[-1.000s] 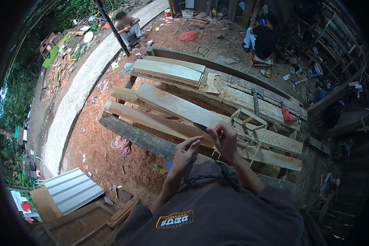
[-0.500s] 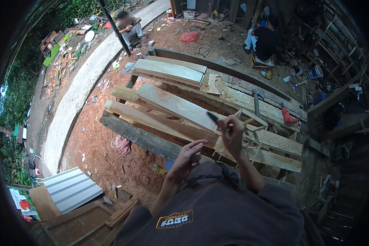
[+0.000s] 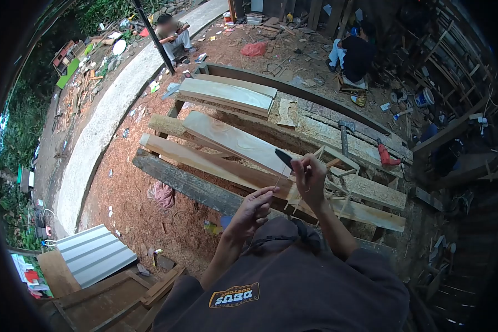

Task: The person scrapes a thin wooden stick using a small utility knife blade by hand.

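Observation:
My left hand [image 3: 251,212] pinches the lower end of a thin strand [image 3: 281,179] over the workbench's near side. The strand runs up toward my right hand [image 3: 310,176], which is closed around a small tool with a dark, pointed blade [image 3: 284,157]. The tool's handle is hidden in my fingers. Beneath the blade lies a pale plank [image 3: 227,136]. A light frame of thin wooden strips [image 3: 346,203] rests on the bench just right of my right hand.
A hammer [image 3: 344,138] and a red power tool [image 3: 386,155] lie on the bench's right part. More boards [image 3: 224,95] are stacked at its far side. One person [image 3: 173,37] sits at the upper left, another [image 3: 355,52] at the upper right.
My right hand has moved up and right from beside my left hand, and the dark blade has swung more upright. The strand between my hands now shows. My left hand has lowered slightly.

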`<state>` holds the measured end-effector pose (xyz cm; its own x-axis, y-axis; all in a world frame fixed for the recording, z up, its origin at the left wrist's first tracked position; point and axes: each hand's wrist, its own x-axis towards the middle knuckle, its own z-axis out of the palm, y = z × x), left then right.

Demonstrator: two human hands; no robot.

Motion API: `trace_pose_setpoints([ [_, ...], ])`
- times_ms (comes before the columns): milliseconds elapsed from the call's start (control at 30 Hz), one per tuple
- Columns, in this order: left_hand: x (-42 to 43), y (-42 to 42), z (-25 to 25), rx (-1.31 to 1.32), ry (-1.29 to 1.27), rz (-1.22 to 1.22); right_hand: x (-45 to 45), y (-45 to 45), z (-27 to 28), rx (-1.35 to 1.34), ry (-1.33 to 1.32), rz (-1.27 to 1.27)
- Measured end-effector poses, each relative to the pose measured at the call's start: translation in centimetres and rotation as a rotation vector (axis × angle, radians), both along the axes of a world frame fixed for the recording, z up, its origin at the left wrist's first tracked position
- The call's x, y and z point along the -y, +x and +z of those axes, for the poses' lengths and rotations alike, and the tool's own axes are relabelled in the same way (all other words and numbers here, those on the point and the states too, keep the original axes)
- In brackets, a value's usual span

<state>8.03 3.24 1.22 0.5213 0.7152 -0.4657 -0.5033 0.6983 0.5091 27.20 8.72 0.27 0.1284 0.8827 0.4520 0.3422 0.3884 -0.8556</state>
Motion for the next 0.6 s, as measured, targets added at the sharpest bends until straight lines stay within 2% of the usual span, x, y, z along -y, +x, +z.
trace_pose_setpoints([
  [300, -0.4, -0.4, -0.4, -0.016, 0.040, -0.016, 0.5, -0.9, -0.4, 0.084, 0.049, 0.001],
  [400, -0.7, -0.5, -0.1, -0.029, 0.049, -0.030, -0.1, -0.4, -0.8, -0.047, -0.027, -0.008],
  [433, -0.8, -0.4, 0.0, -0.035, 0.053, -0.030, 0.2, -0.5, -0.8, 0.089, 0.048, 0.012],
  [533, -0.7, -0.3, -0.4, -0.031, 0.035, -0.046, -0.1, 0.0, -0.6, 0.115, 0.064, -0.001],
  [567, -0.7, -0.3, -0.4, -0.019, 0.033, -0.051, -0.4, 0.0, -0.6, -0.009, -0.006, 0.003],
  [600, -0.7, -0.2, -0.3, -0.008, 0.030, -0.052, -0.2, -0.1, -0.7, 0.024, 0.020, 0.016],
])
